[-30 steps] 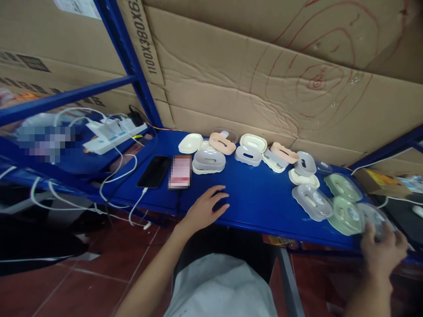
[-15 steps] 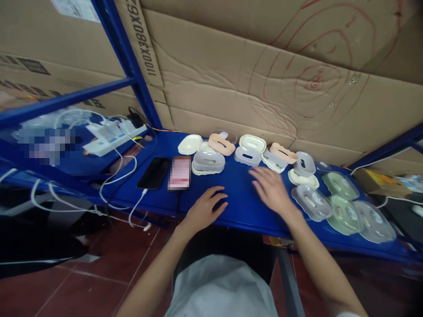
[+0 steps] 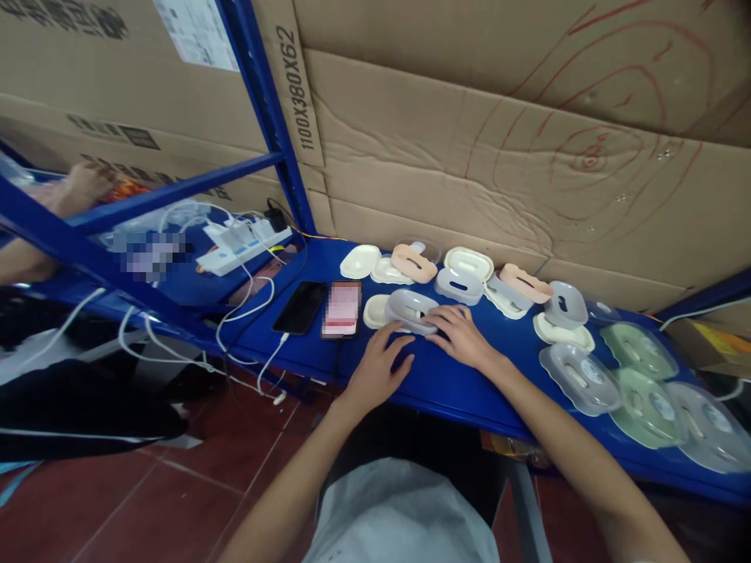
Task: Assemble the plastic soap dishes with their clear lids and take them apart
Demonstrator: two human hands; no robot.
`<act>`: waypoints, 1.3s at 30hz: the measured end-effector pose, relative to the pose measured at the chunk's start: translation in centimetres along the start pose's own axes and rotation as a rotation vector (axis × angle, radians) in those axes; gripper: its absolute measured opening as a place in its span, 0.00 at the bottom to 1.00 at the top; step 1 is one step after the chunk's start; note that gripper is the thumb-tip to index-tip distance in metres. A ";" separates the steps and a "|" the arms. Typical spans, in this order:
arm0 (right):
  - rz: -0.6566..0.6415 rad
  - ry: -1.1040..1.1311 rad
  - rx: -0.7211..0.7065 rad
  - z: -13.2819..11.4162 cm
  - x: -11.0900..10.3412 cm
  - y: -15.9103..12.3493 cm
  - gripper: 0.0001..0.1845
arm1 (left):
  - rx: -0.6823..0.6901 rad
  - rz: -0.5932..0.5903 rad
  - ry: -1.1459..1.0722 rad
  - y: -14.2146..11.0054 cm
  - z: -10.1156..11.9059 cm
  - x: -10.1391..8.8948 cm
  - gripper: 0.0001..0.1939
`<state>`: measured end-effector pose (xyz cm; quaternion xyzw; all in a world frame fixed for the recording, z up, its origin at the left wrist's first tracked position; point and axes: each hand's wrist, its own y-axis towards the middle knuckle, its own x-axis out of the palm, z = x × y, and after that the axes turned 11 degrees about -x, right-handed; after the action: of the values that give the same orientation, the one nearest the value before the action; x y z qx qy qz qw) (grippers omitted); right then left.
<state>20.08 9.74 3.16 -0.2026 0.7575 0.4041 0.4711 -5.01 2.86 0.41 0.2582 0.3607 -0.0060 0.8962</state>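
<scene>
A grey soap dish part (image 3: 404, 303) with a slot sits near the table's front, overlapping the right side of a cream soap dish base (image 3: 376, 310). My right hand (image 3: 461, 336) grips the right end of the grey part with fingers and thumb. In front of the cream base is my left hand (image 3: 381, 367), its fingers curved and thumb apart, with nothing held. Whether its fingertips touch the grey part cannot be made out. Behind stand a peach soap dish part (image 3: 414, 263), a second grey part (image 3: 458, 287) and cream pieces.
Left of the soap dishes lie a black phone (image 3: 300, 307) and a lit phone (image 3: 341, 310). A power strip (image 3: 243, 249) with white cables is past the blue rack post (image 3: 267, 102). Covered green and grey dishes (image 3: 648, 407) line the right. Another person's hand (image 3: 88, 184) shows far left.
My right hand has moved left and taken hold of the grey part, which has shifted right off the cream base. My left hand has come closer to it. The view has shifted left.
</scene>
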 end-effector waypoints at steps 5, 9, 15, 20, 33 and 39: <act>0.203 0.076 0.115 0.6 -1.5 -3.7 0.19 | -0.041 -0.015 0.160 0.2 -0.2 0.9 0.24; 0.327 0.098 0.209 1.7 -1.6 -3.6 0.18 | -0.027 -0.070 0.166 0.3 -0.4 0.8 0.25; 0.270 0.137 0.147 0.4 -1.2 -3.4 0.16 | 0.082 -0.112 0.026 0.0 -0.1 -0.2 0.31; 0.137 0.148 0.026 -1.7 -1.6 -3.3 0.15 | -0.118 -0.078 -0.026 0.1 0.0 0.2 0.38; -0.107 -0.098 -0.145 -4.2 -1.1 -3.4 0.22 | -0.044 0.014 0.029 0.1 -1.3 1.2 0.19; -0.045 -0.145 -0.064 -0.8 -2.7 0.1 0.19 | -0.038 0.017 0.014 0.2 -0.9 1.0 0.15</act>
<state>20.81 8.96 5.75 -0.2047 0.7035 0.4309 0.5269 -4.84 3.61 -0.69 0.2441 0.3646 0.0102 0.8985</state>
